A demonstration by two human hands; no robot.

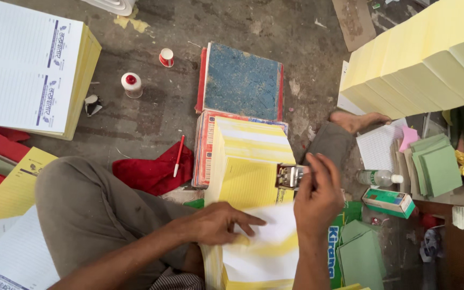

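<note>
A: Left hand [216, 223] flat, fingers spread, pressing the yellow-and-white sheets [256, 252] in the lap?

B: Yes. Right hand [318, 196] is clamped on the metal stapler [290, 176] at their top edge (stapling, I'd judge). Next needs a firm squeeze. Blue board [243, 80] lies beyond on the floor.

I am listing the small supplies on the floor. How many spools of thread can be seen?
2. One spool with a red top stands on the floor left of the blue board; a smaller red and white spool lies just above and right of it. Others may be hidden.
</note>
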